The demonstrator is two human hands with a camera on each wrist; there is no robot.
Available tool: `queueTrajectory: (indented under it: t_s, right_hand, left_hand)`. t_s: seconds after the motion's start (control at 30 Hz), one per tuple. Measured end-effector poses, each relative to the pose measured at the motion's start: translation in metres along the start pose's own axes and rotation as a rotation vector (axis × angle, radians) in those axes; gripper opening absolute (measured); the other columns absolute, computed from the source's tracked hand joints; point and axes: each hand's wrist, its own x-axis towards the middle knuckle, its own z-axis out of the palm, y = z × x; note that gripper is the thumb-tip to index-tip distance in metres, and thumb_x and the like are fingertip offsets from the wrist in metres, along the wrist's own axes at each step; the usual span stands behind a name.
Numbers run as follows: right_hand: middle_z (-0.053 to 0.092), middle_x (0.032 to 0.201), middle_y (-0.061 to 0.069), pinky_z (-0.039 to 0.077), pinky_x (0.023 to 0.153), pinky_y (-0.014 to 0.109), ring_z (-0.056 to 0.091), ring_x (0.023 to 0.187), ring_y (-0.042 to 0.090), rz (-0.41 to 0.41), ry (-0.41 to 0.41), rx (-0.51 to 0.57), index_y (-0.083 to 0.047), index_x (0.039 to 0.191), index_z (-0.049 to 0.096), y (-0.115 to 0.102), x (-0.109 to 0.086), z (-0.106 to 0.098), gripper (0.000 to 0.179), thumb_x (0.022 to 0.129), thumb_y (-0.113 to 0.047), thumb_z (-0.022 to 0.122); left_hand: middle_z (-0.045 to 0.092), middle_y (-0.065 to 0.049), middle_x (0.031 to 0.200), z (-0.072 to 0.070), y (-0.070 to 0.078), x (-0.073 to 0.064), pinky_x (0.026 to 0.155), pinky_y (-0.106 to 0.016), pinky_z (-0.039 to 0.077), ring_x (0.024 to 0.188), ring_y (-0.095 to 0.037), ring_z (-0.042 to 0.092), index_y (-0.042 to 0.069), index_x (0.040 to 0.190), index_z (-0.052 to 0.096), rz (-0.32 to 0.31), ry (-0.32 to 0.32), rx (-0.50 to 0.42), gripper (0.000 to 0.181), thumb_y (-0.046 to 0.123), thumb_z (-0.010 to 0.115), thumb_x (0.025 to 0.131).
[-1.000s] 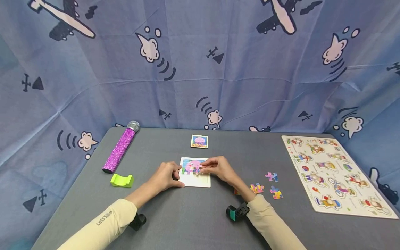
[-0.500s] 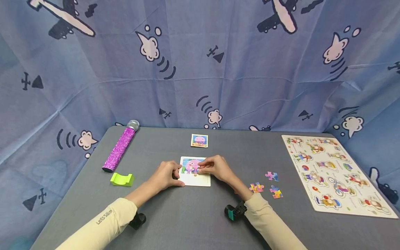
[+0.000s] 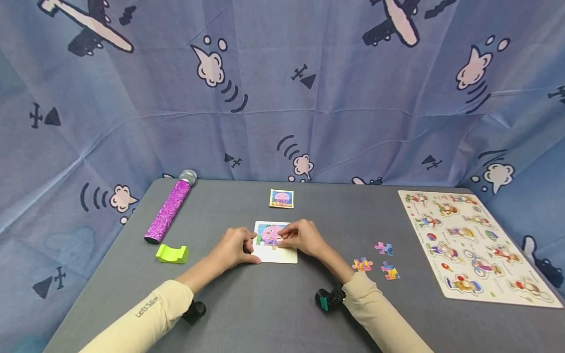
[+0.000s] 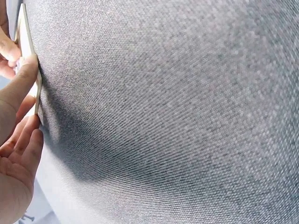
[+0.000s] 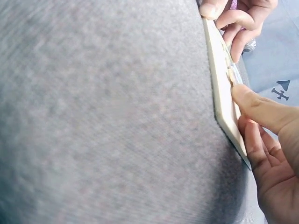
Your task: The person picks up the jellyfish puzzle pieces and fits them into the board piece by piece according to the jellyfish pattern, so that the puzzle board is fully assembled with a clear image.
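A small jigsaw board point(image 3: 275, 255) with a pale frame lies mid-table, its upper part filled by a picture of a pink sea animal. At its left edge my left hand point(image 3: 233, 247) holds the board between thumb and fingers, as the left wrist view also shows. My right hand point(image 3: 304, 238) pinches a jigsaw piece low over the picture's right side; the fingers hide most of that piece. In the right wrist view, my right thumb point(image 5: 254, 105) is at the board's face. Loose jigsaw pieces point(image 3: 383, 249) lie to the right of my right forearm.
Behind the board lies a small picture card point(image 3: 281, 199) with a pink jellyfish. On the left are a glittery purple microphone point(image 3: 169, 211) and a lime-green block point(image 3: 172, 254) with a curved top. A large peg puzzle board point(image 3: 478, 255) covers the right side.
My right hand has shifted slightly left over the board with the piece. The left hand keeps its place on the board's edge.
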Motion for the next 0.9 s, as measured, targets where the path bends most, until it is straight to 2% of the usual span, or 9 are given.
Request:
queueTrajectory:
  t_s: [0.23,0.37,0.67,0.9]
  right_hand:
    - [0.062,0.068,-0.006,0.041,0.055,0.018,0.048,0.058,0.001,0.021,-0.015,-0.025,-0.005,0.086,0.074,0.0003,-0.0004,-0.0006,0.022,0.07,-0.016,0.086]
    - [0.063,0.071,-0.003,0.042,0.056,0.018,0.05,0.06,0.001,0.025,-0.022,-0.005,-0.004,0.088,0.073,-0.0003,-0.0005,-0.0006,0.025,0.07,-0.015,0.086]
    - [0.072,0.085,0.004,0.044,0.056,0.019,0.052,0.06,0.005,0.004,0.047,0.069,-0.003,0.096,0.072,-0.0032,-0.0033,0.0029,0.03,0.069,-0.01,0.086]
    - [0.07,0.079,0.004,0.041,0.053,0.018,0.049,0.057,0.004,-0.03,0.044,0.059,-0.002,0.094,0.073,-0.0039,-0.0028,0.0074,0.026,0.07,-0.005,0.084]
  left_hand:
    - [0.069,-0.015,0.098,0.0002,-0.0008,0.0,0.064,-0.026,0.042,0.087,-0.027,0.066,0.008,0.059,0.052,0.017,0.003,0.012,0.04,0.018,0.091,0.061]
    - [0.069,-0.013,0.094,0.0008,-0.0019,-0.0004,0.065,-0.026,0.044,0.091,-0.029,0.066,0.007,0.059,0.053,0.027,0.011,0.01,0.04,0.017,0.091,0.06]
    - [0.069,-0.013,0.097,0.0017,-0.003,-0.001,0.067,-0.027,0.045,0.089,-0.027,0.066,0.008,0.059,0.053,0.021,0.013,0.009,0.039,0.019,0.091,0.061]
    - [0.069,-0.015,0.098,0.001,-0.0033,-0.0007,0.067,-0.027,0.046,0.085,-0.025,0.066,0.009,0.06,0.053,0.028,0.009,0.015,0.039,0.019,0.09,0.062]
